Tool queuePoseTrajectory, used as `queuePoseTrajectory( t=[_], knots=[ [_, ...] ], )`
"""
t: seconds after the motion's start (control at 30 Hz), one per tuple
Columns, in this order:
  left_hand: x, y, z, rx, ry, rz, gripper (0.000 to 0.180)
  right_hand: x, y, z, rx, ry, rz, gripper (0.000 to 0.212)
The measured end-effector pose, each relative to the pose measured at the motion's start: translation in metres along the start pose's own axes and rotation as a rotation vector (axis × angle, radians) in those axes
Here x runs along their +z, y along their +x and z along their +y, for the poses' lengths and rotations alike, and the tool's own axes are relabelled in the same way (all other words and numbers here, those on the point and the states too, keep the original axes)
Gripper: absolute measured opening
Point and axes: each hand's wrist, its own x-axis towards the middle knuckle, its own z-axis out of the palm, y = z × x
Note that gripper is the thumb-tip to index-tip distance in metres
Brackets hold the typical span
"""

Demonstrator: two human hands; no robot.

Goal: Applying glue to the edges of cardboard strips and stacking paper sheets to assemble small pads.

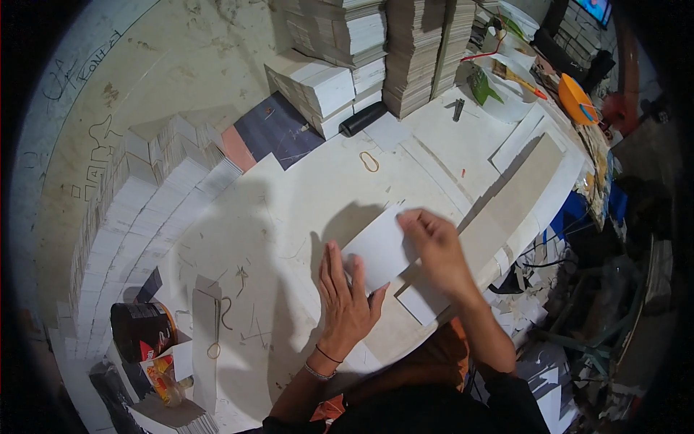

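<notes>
A plain white rectangle of paper or card (377, 254) lies at a slant between my hands; whether it is one sheet or a thin stack I cannot tell. My left hand (344, 300) rests along its left side with fingers stretched and parted, the thumb by its near edge. At its far right corner, the bent fingers and thumb of my right hand (437, 253) pinch the edge. Under and beside my right wrist lies another white strip of card (421, 304). A long grey-beige board strip (515, 195) runs off to the right.
Tall stacks of white paper blocks (137, 210) line the left side. More stacks (416, 58) stand at the back beside a black cylinder (363, 119). Rubber bands (369, 161) lie on the white tabletop (318, 181). White tubs (506, 98) and an orange bowl (575, 99) sit back right.
</notes>
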Motion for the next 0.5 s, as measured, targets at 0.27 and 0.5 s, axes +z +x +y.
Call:
queuePoseTrajectory(
  t=[0.27, 0.5],
  knots=[
    [-0.008, 0.009, 0.004, 0.071, 0.198, -0.284, 0.063, -0.025, -0.064, 0.019, -0.385, -1.178, 0.101, 0.083],
    [-0.003, 0.005, -0.002, 0.094, 0.149, -0.036, 0.044, -0.038, -0.083, 0.015, -0.412, -1.159, -0.113, 0.078]
  ],
)
